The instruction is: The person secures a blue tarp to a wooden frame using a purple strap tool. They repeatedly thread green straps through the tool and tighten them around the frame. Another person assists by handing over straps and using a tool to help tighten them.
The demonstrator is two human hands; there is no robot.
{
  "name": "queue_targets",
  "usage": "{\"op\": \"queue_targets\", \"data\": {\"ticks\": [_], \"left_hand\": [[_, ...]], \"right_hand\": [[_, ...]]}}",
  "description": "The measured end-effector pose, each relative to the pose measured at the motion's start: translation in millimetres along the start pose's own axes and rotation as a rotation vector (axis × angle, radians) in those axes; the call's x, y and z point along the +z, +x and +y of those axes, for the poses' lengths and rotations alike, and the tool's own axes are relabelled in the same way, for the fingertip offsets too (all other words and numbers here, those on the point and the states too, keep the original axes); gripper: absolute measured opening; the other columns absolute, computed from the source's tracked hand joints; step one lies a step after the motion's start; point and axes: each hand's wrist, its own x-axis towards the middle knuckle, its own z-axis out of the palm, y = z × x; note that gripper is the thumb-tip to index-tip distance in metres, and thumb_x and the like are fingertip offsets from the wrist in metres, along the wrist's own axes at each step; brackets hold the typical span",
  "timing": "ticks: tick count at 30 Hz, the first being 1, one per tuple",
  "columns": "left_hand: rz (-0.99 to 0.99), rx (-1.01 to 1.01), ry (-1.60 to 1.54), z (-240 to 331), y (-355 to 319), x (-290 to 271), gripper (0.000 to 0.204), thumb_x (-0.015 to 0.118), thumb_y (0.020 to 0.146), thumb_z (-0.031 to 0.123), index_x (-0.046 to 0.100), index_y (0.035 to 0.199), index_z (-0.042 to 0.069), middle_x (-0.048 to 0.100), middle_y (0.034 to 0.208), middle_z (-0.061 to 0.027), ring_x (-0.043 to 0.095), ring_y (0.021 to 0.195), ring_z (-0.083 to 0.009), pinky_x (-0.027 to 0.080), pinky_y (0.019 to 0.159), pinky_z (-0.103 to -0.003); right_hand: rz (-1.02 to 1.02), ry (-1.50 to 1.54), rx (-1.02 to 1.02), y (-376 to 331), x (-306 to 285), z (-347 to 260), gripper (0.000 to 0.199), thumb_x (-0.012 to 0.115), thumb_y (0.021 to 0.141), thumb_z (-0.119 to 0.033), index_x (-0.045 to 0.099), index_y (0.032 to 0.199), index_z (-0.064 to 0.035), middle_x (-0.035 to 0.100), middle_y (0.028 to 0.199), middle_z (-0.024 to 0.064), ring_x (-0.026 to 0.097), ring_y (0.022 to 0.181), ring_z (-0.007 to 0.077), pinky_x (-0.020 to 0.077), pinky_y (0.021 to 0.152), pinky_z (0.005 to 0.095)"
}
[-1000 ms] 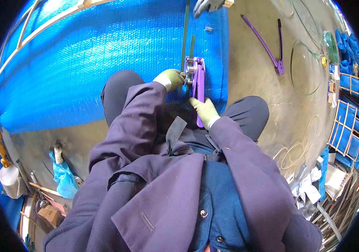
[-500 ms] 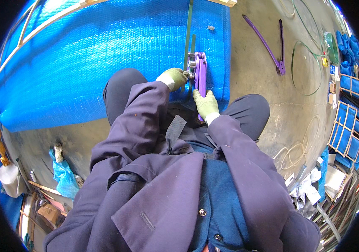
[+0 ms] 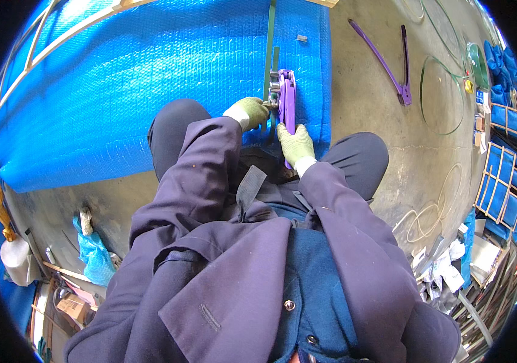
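A purple strapping tensioner with metal parts on its left side stands over a blue bubble-wrapped bundle. My gloved right hand is closed around the lower end of its long handle. At the tool's left side, my gloved left hand has its fingers closed at a small metal part, right beside the strap; the fingertips are partly hidden. A green strap runs from the bundle's far edge down to the tensioner. One small grey metal seal lies on the wrap, beyond the tool to the right.
Purple long-handled cutters lie spread on the concrete floor to the right, near loops of green strap. Pale cord is coiled nearer me. Blue wrapped packs with wooden slats stand far right. A wooden frame crosses the bundle's far left.
The tensioner and my right hand have shifted very slightly away from me. My left hand stays at the tool's side. The view has moved a little as well.
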Motion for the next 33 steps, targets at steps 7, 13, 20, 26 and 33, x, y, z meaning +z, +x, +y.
{"op": "queue_targets", "data": {"ticks": [7,13,20,26,33], "left_hand": [[0.043,-0.102,-0.146,20.0,-17.8,-2.2,0.019,0.074,0.1,0.024,0.077,0.114,0.012,0.076,0.089,-0.0086,0.073,0.074,-0.0229,0.055,0.061,-0.042],[0.042,-0.083,-0.133,7.9,-4.8,3.0,0.021,0.069,0.104,0.029,0.077,0.112,0.012,0.075,0.088,-0.0079,0.073,0.075,-0.0241,0.055,0.063,-0.041],[0.068,0.044,-0.061,15.4,-20.7,-0.7,0.039,0.059,0.113,0.044,0.078,0.113,0.01,0.076,0.089,-0.0061,0.067,0.072,-0.0195,0.051,0.064,-0.038],[0.102,-0.157,-0.146,32.4,-31.8,0.5,0.047,0.054,0.115,0.049,0.081,0.114,0.01,0.078,0.09,-0.0101,0.07,0.075,-0.0235,0.055,0.07,-0.043],[0.101,-0.134,-0.187,23.0,-23.2,5.0,0.048,0.054,0.115,0.05,0.08,0.109,0.01,0.076,0.086,-0.0097,0.067,0.068,-0.0239,0.051,0.061,-0.044]], "right_hand": [[0.059,-0.025,-0.062,4.4,3.6,-0.1,0.07,0.069,0.102,-0.055,0.066,0.132,0.0078,0.073,0.128,0.0354,0.072,0.121,0.0497,0.0557,0.104,0.052],[0.09,-0.038,-0.076,11.5,7.4,0.1,0.068,0.07,0.102,-0.055,0.067,0.128,0.0073,0.074,0.126,0.0362,0.072,0.119,0.0512,0.0563,0.103,0.0534],[0.086,-0.04,-0.088,9.6,5.1,-3.8,0.069,0.069,0.102,-0.057,0.066,0.128,0.0071,0.074,0.125,0.036,0.072,0.119,0.0512,0.0563,0.103,0.054],[0.071,-0.053,-0.075,16.2,7.3,-4.4,0.072,0.069,0.102,-0.056,0.065,0.132,0.0087,0.074,0.126,0.0361,0.072,0.119,0.051,0.0565,0.102,0.0528],[0.062,-0.051,-0.07,18.4,7.4,-10.5,0.077,0.069,0.101,-0.059,0.064,0.136,0.0092,0.072,0.13,0.037,0.071,0.123,0.0509,0.0557,0.105,0.0522]]}}
